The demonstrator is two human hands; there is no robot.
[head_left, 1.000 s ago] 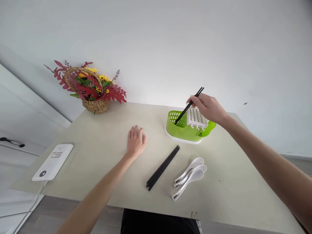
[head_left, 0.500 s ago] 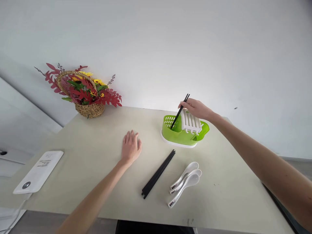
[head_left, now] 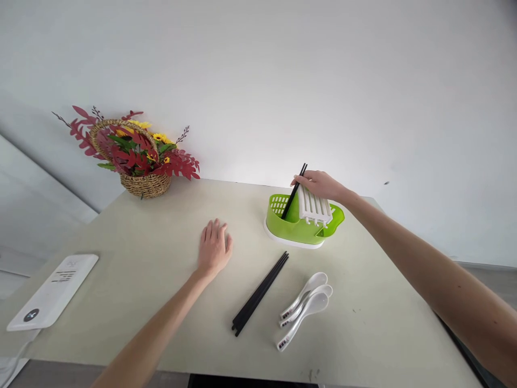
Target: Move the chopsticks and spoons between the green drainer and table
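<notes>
While our right hand pinches the black chopsticks near their upper ends, fingers closed around them, we see the slim, straight, dark pair slanting down into the perforated end of the green holder. Beside them sits a white slatted rack with small hooks. Our left hand lies palm down on the table, fingers extended and slightly parted. A matching chopstick bundle and glossy white spoons lie nearer us.
</notes>
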